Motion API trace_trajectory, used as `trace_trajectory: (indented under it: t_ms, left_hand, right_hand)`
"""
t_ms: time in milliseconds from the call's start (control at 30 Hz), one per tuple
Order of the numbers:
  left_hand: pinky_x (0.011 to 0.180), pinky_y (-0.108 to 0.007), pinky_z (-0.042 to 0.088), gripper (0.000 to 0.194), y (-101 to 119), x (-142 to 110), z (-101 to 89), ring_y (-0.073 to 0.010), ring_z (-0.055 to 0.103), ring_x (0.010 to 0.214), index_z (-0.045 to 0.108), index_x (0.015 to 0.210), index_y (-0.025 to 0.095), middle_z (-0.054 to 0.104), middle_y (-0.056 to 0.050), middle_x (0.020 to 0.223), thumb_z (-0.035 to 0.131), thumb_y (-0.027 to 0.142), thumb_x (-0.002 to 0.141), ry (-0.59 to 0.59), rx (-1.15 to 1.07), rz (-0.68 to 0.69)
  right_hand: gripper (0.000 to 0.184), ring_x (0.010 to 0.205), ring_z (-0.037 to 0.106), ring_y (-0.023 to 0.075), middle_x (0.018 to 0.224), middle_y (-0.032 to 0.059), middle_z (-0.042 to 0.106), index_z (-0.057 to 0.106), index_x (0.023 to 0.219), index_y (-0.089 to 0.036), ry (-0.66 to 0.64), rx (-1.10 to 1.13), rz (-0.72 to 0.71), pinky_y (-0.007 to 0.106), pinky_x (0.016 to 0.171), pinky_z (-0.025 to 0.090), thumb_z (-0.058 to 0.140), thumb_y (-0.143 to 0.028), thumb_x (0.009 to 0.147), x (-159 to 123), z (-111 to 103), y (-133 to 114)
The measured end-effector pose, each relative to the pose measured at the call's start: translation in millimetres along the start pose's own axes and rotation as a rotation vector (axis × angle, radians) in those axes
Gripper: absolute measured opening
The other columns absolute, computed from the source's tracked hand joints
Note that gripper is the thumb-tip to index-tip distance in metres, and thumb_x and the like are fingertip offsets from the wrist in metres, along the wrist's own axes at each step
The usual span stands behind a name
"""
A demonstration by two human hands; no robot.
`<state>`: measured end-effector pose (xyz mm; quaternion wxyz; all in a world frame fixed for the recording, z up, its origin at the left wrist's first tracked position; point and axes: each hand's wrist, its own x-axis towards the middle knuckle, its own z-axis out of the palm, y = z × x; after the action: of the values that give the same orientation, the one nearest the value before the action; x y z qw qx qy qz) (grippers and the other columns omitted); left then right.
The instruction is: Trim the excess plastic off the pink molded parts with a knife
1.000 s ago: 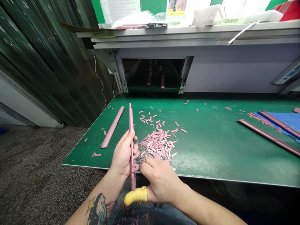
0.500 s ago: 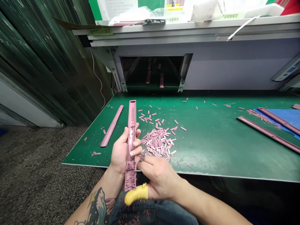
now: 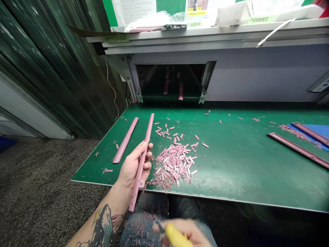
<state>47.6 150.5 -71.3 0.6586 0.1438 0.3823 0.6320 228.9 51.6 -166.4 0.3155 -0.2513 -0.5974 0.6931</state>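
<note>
while i am watching this bench from a distance through the head-worn camera, the main change is at the right hand point(image 3: 183, 233): it has pulled away from the work and is sinking to the bottom edge of my view, at about six o'clock, blurred above the person's jeans point(image 3: 146, 228). it is curling around a yellow finger cot point(image 3: 174, 236) and what looks like a small dark tool tip point(image 3: 160, 226), but i cannot tell how tightly it is clenching them. the left hand point(image 3: 132, 166) is firmly grasping a long pink plastic strip point(image 3: 148, 132), holding it tilted toward one o'clock, with its lower end reaching past the bench edge. only that hand is touching the strip now. a loose pile of pink plastic trimmings point(image 3: 174, 164) is lying just beside the left hand, at its three o'clock, on a green bench mat point(image 3: 231, 171). a second pink strip point(image 3: 125, 140) is resting at the hand's eleven o'clock. toward three o'clock in my view, a darker pink strip point(image 3: 298, 150) is lying near a blue sheet point(image 3: 317, 132). at twelve o'clock, pink parts point(image 3: 181, 91) are sitting in a chute point(image 3: 172, 82) under a metal shelf point(image 3: 205, 37).
</note>
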Motion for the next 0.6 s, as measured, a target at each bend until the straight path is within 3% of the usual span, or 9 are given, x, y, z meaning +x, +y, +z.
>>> trace_trajectory:
  t_ms: [133, 233, 400, 533, 600]
  left_hand:
    - [0.03, -0.013, 0.045, 0.041, -3, 2, 10.5, -0.0065, 0.062, 0.056, 0.062, 0.118, 0.016, 0.064, -0.004, 0.104, 0.07, 0.013, 0.078, 0.024, 0.24, 0.01]
    - [0.03, -0.014, 0.045, 0.044, -8, 4, 18.2, -0.0062, 0.06, 0.053, 0.064, 0.119, 0.019, 0.064, -0.005, 0.106, 0.073, 0.015, 0.076, 0.015, 0.367, 0.011]
    - [0.032, -0.014, 0.044, 0.052, -14, 7, 17.5, -0.0058, 0.057, 0.051, 0.062, 0.124, 0.024, 0.066, -0.003, 0.099, 0.076, 0.022, 0.074, 0.029, 0.477, 0.012]
    - [0.037, -0.016, 0.043, 0.057, -34, 15, 23.5, -0.0058, 0.053, 0.048, 0.053, 0.131, 0.021, 0.063, 0.001, 0.079, 0.073, 0.025, 0.078, -0.037, 0.493, 0.016]
    - [0.045, -0.02, 0.047, 0.049, -57, 30, 39.4, -0.0075, 0.055, 0.053, 0.051, 0.13, 0.019, 0.063, -0.001, 0.084, 0.066, 0.026, 0.084, -0.109, 0.492, 0.012]
  right_hand:
    - [0.03, 0.073, 0.06, 0.017, 0.085, 0.0078, 0.069, 0.068, 0.114, -0.02, 0.163, -0.575, -0.371, 0.029, 0.068, 0.045, 0.064, -0.031, 0.086, 21, -26, -52]
    - [0.03, 0.074, 0.061, 0.0174, 0.089, 0.0063, 0.069, 0.067, 0.114, -0.023, 0.158, -0.817, -0.404, 0.03, 0.068, 0.046, 0.065, -0.028, 0.085, 34, -32, -69]
    - [0.026, 0.07, 0.058, 0.0172, 0.087, 0.0042, 0.068, 0.066, 0.111, -0.025, 0.226, -1.001, -0.408, 0.031, 0.064, 0.044, 0.064, -0.03, 0.086, 36, -34, -60]
    - [0.039, 0.08, 0.059, 0.0189, 0.096, 0.0075, 0.067, 0.058, 0.124, -0.021, 0.517, -1.062, -0.61, 0.032, 0.069, 0.046, 0.062, -0.017, 0.085, 37, -56, -66]
    - [0.037, 0.083, 0.06, 0.0182, 0.097, 0.0074, 0.066, 0.058, 0.124, -0.021, 0.613, -0.987, -0.585, 0.03, 0.071, 0.047, 0.059, -0.017, 0.087, 45, -80, -81]
